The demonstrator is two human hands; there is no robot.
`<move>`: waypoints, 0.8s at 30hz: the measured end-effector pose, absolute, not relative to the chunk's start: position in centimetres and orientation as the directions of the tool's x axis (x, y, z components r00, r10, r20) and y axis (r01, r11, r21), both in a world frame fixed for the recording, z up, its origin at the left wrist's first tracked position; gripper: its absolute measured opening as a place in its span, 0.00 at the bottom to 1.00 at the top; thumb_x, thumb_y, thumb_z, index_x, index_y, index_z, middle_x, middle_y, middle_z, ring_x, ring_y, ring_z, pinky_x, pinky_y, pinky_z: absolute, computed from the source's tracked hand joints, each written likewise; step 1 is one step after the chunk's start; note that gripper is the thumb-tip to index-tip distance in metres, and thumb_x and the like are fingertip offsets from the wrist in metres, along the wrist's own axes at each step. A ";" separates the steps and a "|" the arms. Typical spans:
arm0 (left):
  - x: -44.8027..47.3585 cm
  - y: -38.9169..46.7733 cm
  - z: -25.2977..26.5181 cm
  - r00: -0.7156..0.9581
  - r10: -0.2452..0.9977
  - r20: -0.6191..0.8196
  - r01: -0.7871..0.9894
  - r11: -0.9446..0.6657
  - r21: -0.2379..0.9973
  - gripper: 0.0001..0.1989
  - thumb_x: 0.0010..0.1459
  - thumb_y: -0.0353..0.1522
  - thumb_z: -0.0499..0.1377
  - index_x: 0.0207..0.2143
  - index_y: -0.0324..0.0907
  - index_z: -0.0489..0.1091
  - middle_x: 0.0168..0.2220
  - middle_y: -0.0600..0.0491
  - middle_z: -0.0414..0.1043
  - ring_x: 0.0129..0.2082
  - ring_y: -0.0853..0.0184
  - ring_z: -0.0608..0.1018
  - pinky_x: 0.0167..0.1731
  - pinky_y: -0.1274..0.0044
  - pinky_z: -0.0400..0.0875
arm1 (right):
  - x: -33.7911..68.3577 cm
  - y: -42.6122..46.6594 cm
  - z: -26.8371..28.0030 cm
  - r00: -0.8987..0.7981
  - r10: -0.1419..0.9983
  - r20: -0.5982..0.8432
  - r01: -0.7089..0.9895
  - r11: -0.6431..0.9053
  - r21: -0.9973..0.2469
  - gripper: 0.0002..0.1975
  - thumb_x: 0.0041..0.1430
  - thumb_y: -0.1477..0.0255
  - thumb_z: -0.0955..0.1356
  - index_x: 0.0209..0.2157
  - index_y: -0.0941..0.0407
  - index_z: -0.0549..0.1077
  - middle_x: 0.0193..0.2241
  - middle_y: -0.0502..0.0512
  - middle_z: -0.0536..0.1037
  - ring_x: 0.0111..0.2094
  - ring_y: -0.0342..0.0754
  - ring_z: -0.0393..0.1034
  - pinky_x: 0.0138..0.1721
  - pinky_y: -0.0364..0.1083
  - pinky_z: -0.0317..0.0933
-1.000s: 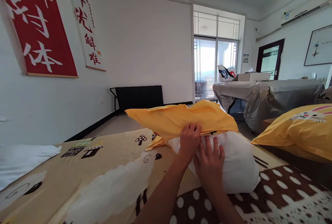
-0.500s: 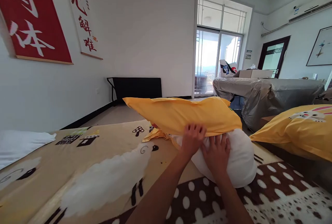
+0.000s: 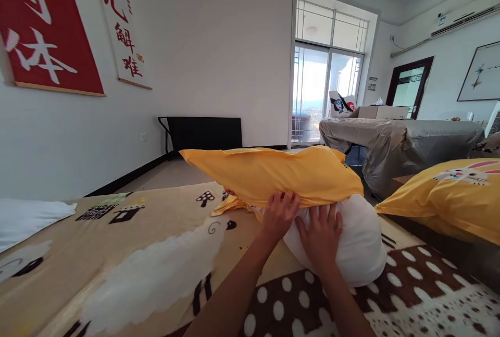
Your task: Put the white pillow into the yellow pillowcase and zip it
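Observation:
A yellow pillowcase [image 3: 269,173] lies partly over a plump white pillow [image 3: 361,243] on the patterned blanket. My left hand [image 3: 280,215] has its fingers curled onto the pillowcase's near edge. Beside it, my right hand [image 3: 321,233] lies flat against the white pillow, fingers apart, its tips close to the pillowcase's hem. The pillow's far end is hidden beneath the yellow cloth. Part of the pillowcase sags in folds onto the blanket at its left.
The blanket [image 3: 156,274] has sheep and brown dotted patterns. Another yellow pillow [image 3: 453,196] with a rabbit face sits at right, and a white pillow [image 3: 31,220] at far left. Behind stand a plastic-covered table [image 3: 414,144] with boxes and a black folded panel [image 3: 205,133].
Both hands have shifted slightly left and down in view, and the scene has shifted a little with the camera. The hands' holds on the pillowcase and pillow look much the same.

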State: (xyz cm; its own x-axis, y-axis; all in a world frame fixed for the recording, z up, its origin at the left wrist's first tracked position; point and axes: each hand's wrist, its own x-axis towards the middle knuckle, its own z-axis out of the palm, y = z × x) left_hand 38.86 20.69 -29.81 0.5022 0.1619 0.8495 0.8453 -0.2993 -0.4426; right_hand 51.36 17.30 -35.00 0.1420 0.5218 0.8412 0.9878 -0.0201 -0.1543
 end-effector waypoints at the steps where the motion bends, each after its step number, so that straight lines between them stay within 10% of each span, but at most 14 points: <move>1: 39.6 20.5 -29.4 0.530 0.131 0.838 0.821 -0.329 -0.467 0.07 0.60 0.28 0.51 0.40 0.41 0.67 0.39 0.48 0.69 0.37 0.64 0.70 0.36 0.72 0.65 | 51.4 17.3 -35.1 0.131 0.515 0.847 0.989 -0.010 -0.147 0.23 0.60 0.59 0.61 0.52 0.57 0.69 0.56 0.65 0.64 0.61 0.66 0.45 0.57 0.63 0.41; 10: 44.7 19.2 -29.7 0.714 0.024 0.700 0.607 -0.519 -0.602 0.06 0.61 0.28 0.50 0.37 0.38 0.65 0.24 0.54 0.65 0.26 0.67 0.70 0.25 0.74 0.61 | 52.0 18.5 -37.3 0.079 0.473 0.878 0.997 -0.041 -0.068 0.16 0.62 0.73 0.58 0.45 0.61 0.73 0.41 0.63 0.74 0.50 0.57 0.61 0.57 0.61 0.44; 15: 45.0 18.1 -30.5 0.774 0.286 0.565 0.590 -0.650 -0.479 0.08 0.63 0.29 0.47 0.38 0.41 0.65 0.26 0.54 0.69 0.29 0.65 0.73 0.26 0.73 0.62 | 52.4 18.7 -38.2 0.013 0.506 0.862 1.000 0.000 -0.015 0.14 0.62 0.73 0.59 0.37 0.57 0.75 0.31 0.58 0.74 0.42 0.55 0.65 0.58 0.62 0.43; 20: 44.7 18.8 -28.0 0.597 0.510 0.620 0.781 -0.546 -0.303 0.05 0.61 0.31 0.51 0.38 0.42 0.64 0.32 0.51 0.72 0.32 0.63 0.75 0.28 0.74 0.64 | 53.2 17.7 -35.1 0.060 0.583 0.810 0.975 0.139 -0.172 0.22 0.57 0.70 0.62 0.53 0.59 0.69 0.54 0.63 0.68 0.59 0.60 0.53 0.60 0.59 0.41; 24: 44.9 19.8 -26.5 0.488 0.571 0.659 0.854 -0.468 -0.227 0.06 0.60 0.30 0.52 0.40 0.43 0.64 0.34 0.52 0.73 0.32 0.65 0.76 0.26 0.75 0.65 | 57.5 16.3 -31.7 0.046 0.652 0.757 0.777 0.453 -0.437 0.21 0.58 0.63 0.60 0.48 0.56 0.73 0.51 0.61 0.72 0.55 0.57 0.62 0.55 0.57 0.52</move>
